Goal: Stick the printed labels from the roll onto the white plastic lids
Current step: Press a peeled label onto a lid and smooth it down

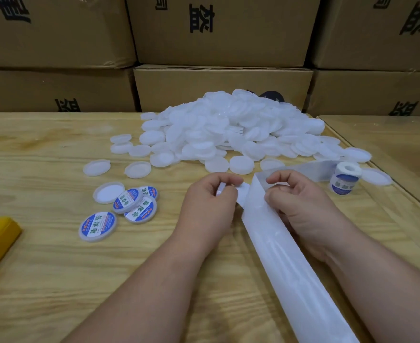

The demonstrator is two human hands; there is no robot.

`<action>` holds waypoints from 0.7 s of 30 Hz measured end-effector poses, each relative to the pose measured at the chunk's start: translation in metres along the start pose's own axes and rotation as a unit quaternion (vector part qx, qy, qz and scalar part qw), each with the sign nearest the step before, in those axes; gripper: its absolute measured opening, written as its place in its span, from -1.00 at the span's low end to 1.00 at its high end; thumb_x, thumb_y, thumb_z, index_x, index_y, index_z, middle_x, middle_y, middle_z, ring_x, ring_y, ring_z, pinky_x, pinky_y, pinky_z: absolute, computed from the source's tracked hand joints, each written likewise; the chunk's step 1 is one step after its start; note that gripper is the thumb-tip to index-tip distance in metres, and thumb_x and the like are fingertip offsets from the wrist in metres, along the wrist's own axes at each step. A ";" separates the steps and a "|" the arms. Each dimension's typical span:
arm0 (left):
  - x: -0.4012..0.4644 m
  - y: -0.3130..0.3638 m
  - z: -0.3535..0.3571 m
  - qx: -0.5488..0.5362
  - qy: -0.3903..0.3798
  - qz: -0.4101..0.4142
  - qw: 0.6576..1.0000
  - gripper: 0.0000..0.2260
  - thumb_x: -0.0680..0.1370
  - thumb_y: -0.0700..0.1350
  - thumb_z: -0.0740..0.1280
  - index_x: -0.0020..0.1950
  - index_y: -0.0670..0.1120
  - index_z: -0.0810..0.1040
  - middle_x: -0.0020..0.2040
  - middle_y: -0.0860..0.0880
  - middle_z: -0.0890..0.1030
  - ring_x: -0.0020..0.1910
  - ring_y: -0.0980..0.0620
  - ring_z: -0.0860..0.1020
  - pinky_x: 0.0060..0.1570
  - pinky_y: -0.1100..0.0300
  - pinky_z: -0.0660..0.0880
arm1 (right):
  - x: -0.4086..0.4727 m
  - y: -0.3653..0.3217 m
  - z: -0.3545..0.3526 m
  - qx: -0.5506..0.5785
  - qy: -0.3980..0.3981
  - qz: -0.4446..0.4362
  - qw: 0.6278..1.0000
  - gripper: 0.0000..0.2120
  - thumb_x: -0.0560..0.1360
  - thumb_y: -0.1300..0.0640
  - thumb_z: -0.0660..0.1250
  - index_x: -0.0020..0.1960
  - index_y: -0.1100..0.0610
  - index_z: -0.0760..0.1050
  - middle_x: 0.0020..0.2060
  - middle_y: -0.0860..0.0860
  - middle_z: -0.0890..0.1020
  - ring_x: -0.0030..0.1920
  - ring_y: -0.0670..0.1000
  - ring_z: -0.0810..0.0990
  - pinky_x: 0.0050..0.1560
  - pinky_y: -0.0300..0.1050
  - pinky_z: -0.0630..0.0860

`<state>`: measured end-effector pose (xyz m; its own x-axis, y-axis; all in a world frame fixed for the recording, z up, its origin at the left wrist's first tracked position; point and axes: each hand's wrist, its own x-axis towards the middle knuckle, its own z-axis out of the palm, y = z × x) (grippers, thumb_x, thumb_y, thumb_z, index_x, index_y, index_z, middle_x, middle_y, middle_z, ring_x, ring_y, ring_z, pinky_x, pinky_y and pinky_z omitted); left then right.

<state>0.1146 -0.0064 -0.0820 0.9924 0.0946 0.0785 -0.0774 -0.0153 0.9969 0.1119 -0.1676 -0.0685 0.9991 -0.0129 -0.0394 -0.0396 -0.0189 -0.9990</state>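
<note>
From the head camera, both hands meet at the middle of the pale wooden table (43, 268). The left hand (207, 209) has its fingers curled round a round white plastic lid (238, 194), held on edge so that part of its disc shows between thumb and forefinger. The right hand (300, 206) pinches the long translucent white backing strip (285, 256) near its fold, thumb and forefinger closed on it.

The strip's long axis runs from the lower right of the view up toward the hands, then bends right and away to the small white roll of printed labels (345, 178), which stands upright near the table's right edge. So the label supply lies to the right of the hands, nearer the right hand, while the held lid touches the strip's left edge. The next move likely turns on that contact: a label has to come across leftward from strip to lid. Whether a label is already lifted I cannot tell.

The heap of unlabelled white plastic lids (228, 129) lies straight ahead, beyond both hands. Four finished lids with blue and white printed labels (129, 206) lie to the left, nearer the left hand.
</note>
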 end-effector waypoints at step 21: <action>0.000 0.009 -0.007 -0.123 0.010 -0.025 0.992 -0.79 0.35 -0.11 0.28 -0.20 0.00 0.72 -0.23 -0.02 0.68 -0.35 0.05 0.56 -0.35 0.25 0.49 | -0.006 0.003 0.011 -0.115 0.053 -0.222 0.967 -0.65 0.49 0.34 0.43 -0.05 -0.14 0.61 -0.19 -0.10 0.55 -0.33 -0.13 0.46 -0.28 -0.40 0.41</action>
<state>0.1133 0.0008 -0.0730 0.9938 0.1083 0.0266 -0.0514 0.2334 0.9710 0.1055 -0.1567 -0.0719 0.9116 -0.0548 0.4075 0.3796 -0.2687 -0.8853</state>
